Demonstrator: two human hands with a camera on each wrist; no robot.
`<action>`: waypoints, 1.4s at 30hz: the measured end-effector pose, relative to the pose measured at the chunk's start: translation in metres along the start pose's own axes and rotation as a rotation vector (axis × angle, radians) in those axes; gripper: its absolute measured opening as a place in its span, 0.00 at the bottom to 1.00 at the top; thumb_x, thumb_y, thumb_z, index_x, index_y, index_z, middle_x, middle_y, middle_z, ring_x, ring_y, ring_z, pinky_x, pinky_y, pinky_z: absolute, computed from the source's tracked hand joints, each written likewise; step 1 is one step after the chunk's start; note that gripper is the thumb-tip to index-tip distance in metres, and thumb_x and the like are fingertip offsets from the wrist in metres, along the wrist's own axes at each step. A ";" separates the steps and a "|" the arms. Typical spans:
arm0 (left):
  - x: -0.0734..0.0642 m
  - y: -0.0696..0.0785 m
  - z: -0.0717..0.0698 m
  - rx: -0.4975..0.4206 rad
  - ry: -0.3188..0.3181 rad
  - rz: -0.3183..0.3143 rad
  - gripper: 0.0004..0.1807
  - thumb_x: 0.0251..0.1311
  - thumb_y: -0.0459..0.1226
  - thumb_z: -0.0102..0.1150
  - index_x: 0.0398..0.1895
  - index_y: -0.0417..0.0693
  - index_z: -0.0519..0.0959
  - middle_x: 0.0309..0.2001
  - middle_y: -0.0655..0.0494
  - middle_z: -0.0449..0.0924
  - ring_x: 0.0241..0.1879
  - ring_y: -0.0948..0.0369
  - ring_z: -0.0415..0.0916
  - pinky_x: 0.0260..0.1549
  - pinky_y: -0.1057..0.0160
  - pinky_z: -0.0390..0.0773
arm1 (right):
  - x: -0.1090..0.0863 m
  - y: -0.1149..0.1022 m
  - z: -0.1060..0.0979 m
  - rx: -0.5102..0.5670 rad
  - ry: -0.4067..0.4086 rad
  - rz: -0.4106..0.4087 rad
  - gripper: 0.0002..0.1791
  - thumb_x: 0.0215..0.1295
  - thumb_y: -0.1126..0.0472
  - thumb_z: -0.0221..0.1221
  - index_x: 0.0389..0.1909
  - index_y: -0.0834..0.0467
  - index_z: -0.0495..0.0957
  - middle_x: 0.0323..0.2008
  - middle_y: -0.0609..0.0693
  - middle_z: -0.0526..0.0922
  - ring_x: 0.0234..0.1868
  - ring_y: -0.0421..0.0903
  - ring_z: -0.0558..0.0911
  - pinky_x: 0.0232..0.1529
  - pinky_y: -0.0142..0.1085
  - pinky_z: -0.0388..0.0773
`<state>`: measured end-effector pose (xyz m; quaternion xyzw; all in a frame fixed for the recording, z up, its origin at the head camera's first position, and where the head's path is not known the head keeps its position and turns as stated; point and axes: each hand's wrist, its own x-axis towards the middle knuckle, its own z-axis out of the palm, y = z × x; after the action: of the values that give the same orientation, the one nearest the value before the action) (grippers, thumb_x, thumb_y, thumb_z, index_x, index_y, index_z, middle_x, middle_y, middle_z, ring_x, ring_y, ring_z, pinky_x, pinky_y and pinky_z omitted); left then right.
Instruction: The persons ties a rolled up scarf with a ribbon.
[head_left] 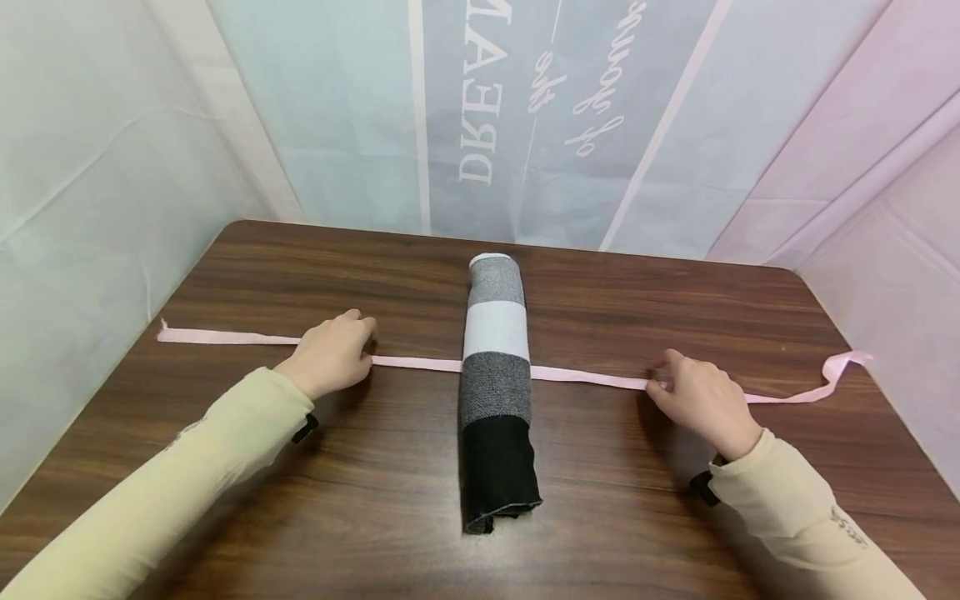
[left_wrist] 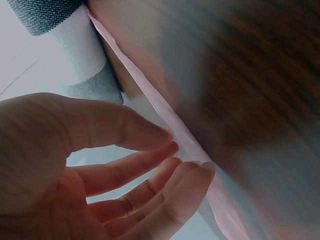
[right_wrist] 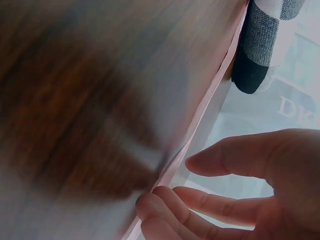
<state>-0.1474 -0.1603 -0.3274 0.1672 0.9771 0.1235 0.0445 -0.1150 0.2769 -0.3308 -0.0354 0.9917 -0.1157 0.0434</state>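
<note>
A rolled cloth [head_left: 496, 383] with black, grey and white bands lies lengthwise mid-table, one end toward me. Under it runs a pink ribbon [head_left: 420, 363], stretching out to both sides. On the left part of the ribbon, my left hand [head_left: 327, 352] has loosely bent fingers; in the left wrist view its fingertips [left_wrist: 202, 175] touch or overlap the ribbon, thumb close to the index finger. My right hand [head_left: 701, 400] is over the ribbon on the other side. In the right wrist view a gap separates thumb and fingers, and the fingertips [right_wrist: 150, 202] meet the ribbon's edge.
The brown wood-grain table [head_left: 360, 500] has rounded far corners. Behind it hangs a pale printed backdrop [head_left: 360, 117] with mirrored lettering, and light sheeting [head_left: 90, 167] hangs at the sides. The ribbon's right end curls near the table's right edge.
</note>
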 end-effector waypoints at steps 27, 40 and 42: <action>-0.001 -0.014 0.000 -0.075 0.100 -0.021 0.05 0.52 0.29 0.56 0.21 0.45 0.75 0.20 0.54 0.74 0.20 0.57 0.70 0.18 0.60 0.68 | 0.007 0.014 0.004 0.119 0.090 -0.080 0.04 0.55 0.66 0.58 0.28 0.63 0.80 0.23 0.53 0.83 0.23 0.45 0.77 0.26 0.39 0.69; 0.006 -0.011 0.002 -0.303 0.204 -0.034 0.09 0.52 0.37 0.58 0.27 0.41 0.85 0.22 0.55 0.82 0.20 0.63 0.73 0.24 0.64 0.71 | 0.010 0.006 0.002 0.236 0.236 -0.094 0.09 0.57 0.61 0.60 0.28 0.61 0.86 0.20 0.49 0.85 0.22 0.39 0.75 0.22 0.33 0.66; 0.007 -0.011 0.002 -0.330 0.220 -0.048 0.11 0.54 0.39 0.57 0.27 0.42 0.86 0.22 0.55 0.83 0.19 0.64 0.73 0.24 0.65 0.71 | 0.010 0.004 0.002 0.245 0.265 -0.087 0.10 0.59 0.58 0.61 0.28 0.60 0.86 0.19 0.49 0.84 0.21 0.37 0.74 0.23 0.33 0.66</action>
<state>-0.1570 -0.1672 -0.3328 0.1199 0.9463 0.2983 -0.0327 -0.1250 0.2797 -0.3346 -0.0570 0.9648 -0.2409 -0.0887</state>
